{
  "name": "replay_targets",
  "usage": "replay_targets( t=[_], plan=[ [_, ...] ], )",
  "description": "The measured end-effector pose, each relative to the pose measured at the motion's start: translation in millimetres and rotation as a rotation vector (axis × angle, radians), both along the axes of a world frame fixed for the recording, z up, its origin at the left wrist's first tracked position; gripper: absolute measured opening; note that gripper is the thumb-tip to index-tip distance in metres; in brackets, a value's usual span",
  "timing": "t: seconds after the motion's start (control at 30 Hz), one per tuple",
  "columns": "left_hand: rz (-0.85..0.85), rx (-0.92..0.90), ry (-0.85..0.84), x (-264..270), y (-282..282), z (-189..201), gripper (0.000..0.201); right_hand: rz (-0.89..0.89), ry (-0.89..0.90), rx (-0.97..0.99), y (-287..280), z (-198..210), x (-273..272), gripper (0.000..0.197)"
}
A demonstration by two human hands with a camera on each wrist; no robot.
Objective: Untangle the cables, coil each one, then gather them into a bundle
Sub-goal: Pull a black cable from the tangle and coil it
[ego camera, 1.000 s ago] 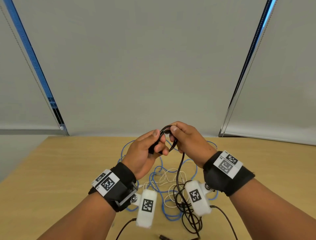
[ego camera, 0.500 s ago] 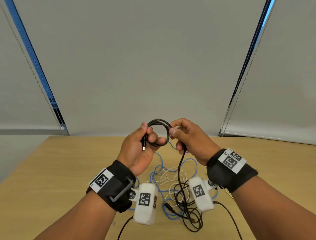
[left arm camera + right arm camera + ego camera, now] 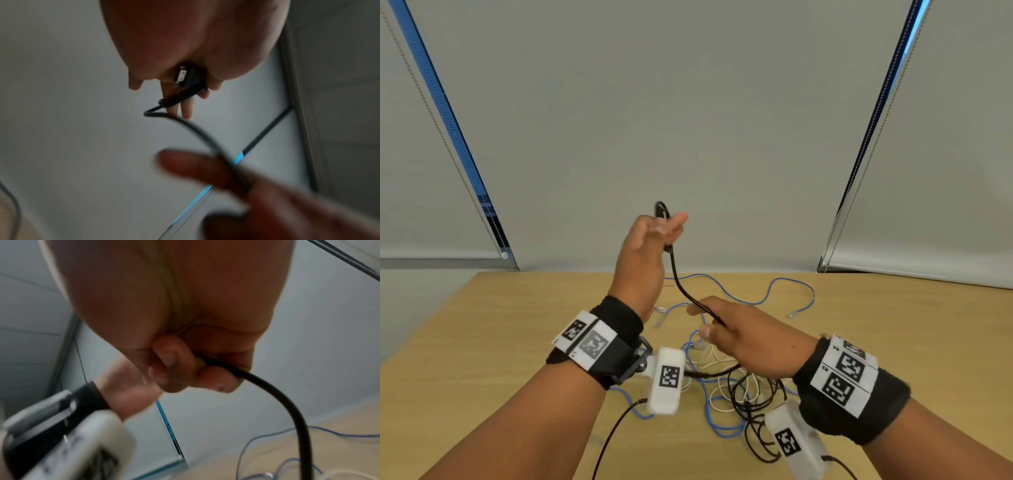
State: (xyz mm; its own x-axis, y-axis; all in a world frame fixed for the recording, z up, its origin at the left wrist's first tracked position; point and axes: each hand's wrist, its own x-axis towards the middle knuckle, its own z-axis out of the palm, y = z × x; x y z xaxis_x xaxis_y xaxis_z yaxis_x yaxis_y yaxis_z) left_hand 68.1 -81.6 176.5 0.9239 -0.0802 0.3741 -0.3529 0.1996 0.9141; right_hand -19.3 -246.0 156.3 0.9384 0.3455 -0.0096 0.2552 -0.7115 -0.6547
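My left hand is raised above the table's far edge and grips a small coil of the black cable. The left wrist view shows the cable's USB plug tucked in that palm. From there the black cable runs down to my right hand, which holds it lower and nearer to me. In the right wrist view its fingers curl round the black cable. The rest of the black cable lies tangled with a blue cable and a thin white cable on the wooden table.
Grey roller blinds hang close behind the table's far edge. The blue cable's loose end lies at the right. A thin black lead hangs from my left wrist camera.
My hands have parted. The left hand has risen with the coil, and the right hand has dropped along the black cable towards the table, drawing out a stretch between them.
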Motion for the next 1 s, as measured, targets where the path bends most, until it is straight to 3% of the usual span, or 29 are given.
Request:
replay_targets(
  t=[0.1, 0.17, 0.3, 0.53, 0.63, 0.87, 1.0],
  plan=[
    [-0.044, 0.331, -0.056, -4, -5, -20, 0.025, -0.024, -0.172, 0.074, -2, 27, 0, 0.025],
    [-0.105, 0.361, -0.039, -8, -6, -29, 0.028, -0.078, -0.252, 0.159, -8, 41, 4, 0.021],
    [-0.294, 0.259, 0.065, -20, -8, -32, 0.035, -0.23, -0.311, 0.202, -24, 49, 19, 0.019],
    [-0.512, -0.018, 0.175, -31, -17, -29, 0.036, -0.376, -0.333, 0.45, -18, 28, 30, 0.016],
    [-0.537, -0.133, 0.198, -32, -20, -27, 0.035, -0.329, -0.261, 0.558, -16, 29, 30, 0.024],
    [-0.564, -0.209, 0.251, -25, -15, -29, 0.036, -0.307, -0.34, 0.365, -17, 29, 34, 0.032],
    [-0.562, -0.228, 0.274, -20, -8, -26, 0.033, -0.262, -0.262, 0.502, -23, 33, 34, 0.033]
  ],
)
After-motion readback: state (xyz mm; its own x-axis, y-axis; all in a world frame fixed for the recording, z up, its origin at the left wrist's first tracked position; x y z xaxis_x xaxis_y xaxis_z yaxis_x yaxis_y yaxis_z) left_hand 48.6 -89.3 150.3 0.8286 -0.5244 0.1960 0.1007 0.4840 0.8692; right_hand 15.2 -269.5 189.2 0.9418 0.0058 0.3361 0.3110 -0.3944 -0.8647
